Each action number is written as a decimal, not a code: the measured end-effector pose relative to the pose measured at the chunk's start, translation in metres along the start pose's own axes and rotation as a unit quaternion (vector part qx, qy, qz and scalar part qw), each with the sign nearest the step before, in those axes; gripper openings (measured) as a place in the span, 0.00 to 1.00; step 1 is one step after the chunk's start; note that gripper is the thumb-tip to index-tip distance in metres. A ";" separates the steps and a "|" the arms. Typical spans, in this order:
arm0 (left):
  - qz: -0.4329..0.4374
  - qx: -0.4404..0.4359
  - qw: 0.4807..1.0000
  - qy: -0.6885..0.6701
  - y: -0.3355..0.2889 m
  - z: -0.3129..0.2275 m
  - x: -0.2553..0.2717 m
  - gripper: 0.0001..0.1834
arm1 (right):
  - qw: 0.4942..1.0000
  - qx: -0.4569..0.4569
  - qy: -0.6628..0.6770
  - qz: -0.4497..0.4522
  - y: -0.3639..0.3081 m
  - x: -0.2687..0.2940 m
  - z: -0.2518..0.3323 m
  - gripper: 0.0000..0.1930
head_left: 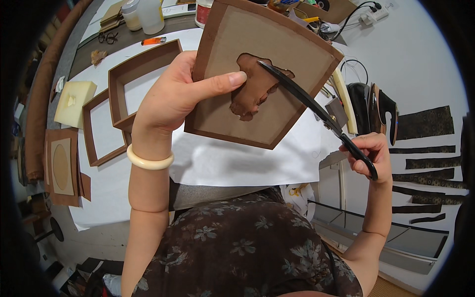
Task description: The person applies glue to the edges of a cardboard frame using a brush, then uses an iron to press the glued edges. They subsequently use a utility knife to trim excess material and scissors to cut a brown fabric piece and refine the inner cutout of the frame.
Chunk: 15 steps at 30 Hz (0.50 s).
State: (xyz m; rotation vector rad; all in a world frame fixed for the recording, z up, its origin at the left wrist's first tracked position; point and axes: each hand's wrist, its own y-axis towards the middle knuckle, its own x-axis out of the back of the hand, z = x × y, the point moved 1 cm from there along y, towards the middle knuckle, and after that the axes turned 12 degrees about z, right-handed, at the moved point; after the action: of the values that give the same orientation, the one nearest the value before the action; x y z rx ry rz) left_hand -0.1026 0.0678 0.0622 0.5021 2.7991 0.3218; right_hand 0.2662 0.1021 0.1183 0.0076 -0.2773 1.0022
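Observation:
My left hand (183, 91) grips the left edge of a tan board panel (217, 52) bordered in brown, its thumb lying across the front. An irregular opening in the panel's middle shows brown material (255, 89) with ragged edges. In my right hand (368, 153) are black-handled scissors (309, 101), fingers wrapped round the handles. The blades reach up and left across the panel, and their tips lie over the upper part of the opening. Whether the blades have material between them is too small to tell. The panel is held up, tilted, above the white-covered table.
Two brown rectangular frames (115, 96) overlap on the white paper (237, 166) at left. Beside them are a cream foam block (75, 104) and a brown piece with an oval (62, 158). An orange lighter (153, 41) and bottles (150, 17) stand farther back. Dark strips (430, 162) hang at right.

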 end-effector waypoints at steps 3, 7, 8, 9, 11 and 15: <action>0.009 0.001 1.000 0.013 -0.001 0.000 0.001 0.22 | 1.000 -0.009 0.000 -0.005 0.001 -0.001 0.002 0.21; -0.005 0.048 0.999 -0.022 -0.003 0.000 0.003 0.20 | 0.999 -0.017 -0.038 -0.001 -0.001 0.002 0.003 0.21; -0.004 0.039 0.999 -0.016 -0.003 0.000 0.003 0.20 | 0.999 -0.016 -0.048 0.001 -0.001 0.003 0.003 0.21; -0.003 0.031 0.999 -0.010 -0.003 0.000 0.003 0.20 | 0.998 -0.014 -0.058 0.004 -0.002 0.004 0.002 0.21; -0.002 0.022 1.000 -0.007 -0.003 -0.002 0.002 0.20 | 0.998 -0.014 -0.068 0.005 -0.002 0.005 0.003 0.21; 0.010 0.035 0.999 -0.023 -0.004 -0.007 0.000 0.19 | 0.998 -0.011 -0.057 0.005 -0.002 0.004 0.003 0.21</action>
State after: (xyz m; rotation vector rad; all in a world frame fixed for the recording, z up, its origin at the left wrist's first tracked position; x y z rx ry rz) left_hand -0.1053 0.0633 0.0674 0.5465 2.7710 0.2133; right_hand 0.2689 0.1045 0.1228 0.0431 -0.3937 1.0103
